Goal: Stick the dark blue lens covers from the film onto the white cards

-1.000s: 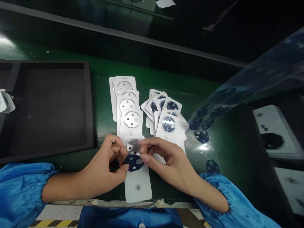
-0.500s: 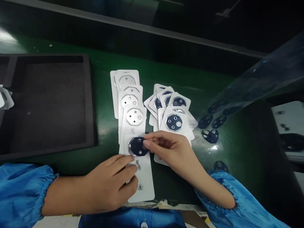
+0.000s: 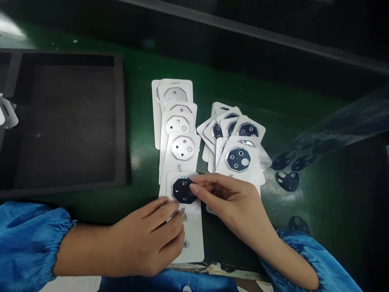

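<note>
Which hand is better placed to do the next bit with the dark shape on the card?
The right hand looks better placed: its fingertips are on the dark octagonal piece. The left hand sits lower, with its fingers at the edge of the white card, probably holding it steady.

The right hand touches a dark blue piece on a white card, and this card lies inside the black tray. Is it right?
No: the head view shows the white card on the green bench, beside the black tray, not inside it.
</note>
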### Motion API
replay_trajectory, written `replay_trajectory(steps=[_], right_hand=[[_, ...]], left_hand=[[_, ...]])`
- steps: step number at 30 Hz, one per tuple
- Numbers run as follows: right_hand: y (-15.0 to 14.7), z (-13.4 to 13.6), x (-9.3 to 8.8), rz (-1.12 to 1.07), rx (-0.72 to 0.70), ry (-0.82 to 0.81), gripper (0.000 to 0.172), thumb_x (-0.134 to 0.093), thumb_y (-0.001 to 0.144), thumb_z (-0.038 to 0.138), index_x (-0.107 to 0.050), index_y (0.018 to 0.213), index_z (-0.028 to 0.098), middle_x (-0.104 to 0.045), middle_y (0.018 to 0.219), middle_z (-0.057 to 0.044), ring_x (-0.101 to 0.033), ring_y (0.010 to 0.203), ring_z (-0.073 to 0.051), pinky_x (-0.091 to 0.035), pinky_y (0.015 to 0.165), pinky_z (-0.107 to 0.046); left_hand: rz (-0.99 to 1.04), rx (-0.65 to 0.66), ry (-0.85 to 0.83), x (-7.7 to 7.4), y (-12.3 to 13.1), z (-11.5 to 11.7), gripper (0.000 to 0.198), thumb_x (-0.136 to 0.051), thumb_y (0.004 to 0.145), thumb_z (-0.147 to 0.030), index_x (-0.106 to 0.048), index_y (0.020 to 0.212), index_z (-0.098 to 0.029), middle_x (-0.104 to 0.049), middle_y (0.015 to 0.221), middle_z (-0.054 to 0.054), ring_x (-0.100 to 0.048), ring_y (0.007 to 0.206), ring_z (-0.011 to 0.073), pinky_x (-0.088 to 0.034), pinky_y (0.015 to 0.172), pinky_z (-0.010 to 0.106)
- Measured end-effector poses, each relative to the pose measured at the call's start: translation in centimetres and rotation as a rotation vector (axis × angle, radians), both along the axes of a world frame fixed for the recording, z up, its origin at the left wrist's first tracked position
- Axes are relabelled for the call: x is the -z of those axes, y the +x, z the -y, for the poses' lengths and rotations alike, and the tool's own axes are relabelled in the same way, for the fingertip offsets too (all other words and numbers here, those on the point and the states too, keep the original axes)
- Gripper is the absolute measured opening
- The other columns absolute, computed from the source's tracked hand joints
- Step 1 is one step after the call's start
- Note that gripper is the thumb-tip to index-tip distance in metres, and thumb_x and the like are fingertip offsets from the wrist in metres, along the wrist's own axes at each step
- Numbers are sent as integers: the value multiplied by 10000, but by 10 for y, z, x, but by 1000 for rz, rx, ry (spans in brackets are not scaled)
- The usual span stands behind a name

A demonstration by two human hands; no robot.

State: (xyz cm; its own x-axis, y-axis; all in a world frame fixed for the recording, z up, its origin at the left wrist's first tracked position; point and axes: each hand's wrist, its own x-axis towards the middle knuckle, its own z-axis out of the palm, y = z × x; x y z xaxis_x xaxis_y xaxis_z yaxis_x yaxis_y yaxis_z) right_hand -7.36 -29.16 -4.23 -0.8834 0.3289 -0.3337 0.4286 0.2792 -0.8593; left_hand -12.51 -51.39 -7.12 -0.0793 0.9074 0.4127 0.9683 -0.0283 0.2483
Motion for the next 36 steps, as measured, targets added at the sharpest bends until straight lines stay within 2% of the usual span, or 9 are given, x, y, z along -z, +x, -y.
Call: replay_trajectory(steps=[9,24,36], right_hand=[[1,2,0,-6,-5,44,172,-803,820,372,-829,935,246,-786,775,-11,-718,662,-148,-615,595,-228],[1,1,0,1,7,9,196,-804,821,394,-830,946,246,-783,787,-33,-728,676,-186,-650,622,-302],[1,1,2,-8,-12,39,183,-798,837,391,-824,956,254,-781,789,-16,-718,670,-169,-636,617,-280]], left_hand=[[-5,-10,-20,1,1,0,192,-604,956,-147,-704,1108,-85,-714,1147,152,-666,1152,337,-562,1051,499],[-1,-6,-31,0,-1,-1,196,-610,946,-131,-701,1112,-84,-714,1143,155,-664,1147,337,-565,1048,504],[6,4,-21,0,-2,-1,187,-590,956,-122,-699,1101,-79,-723,1128,155,-685,1123,337,-584,1025,498]])
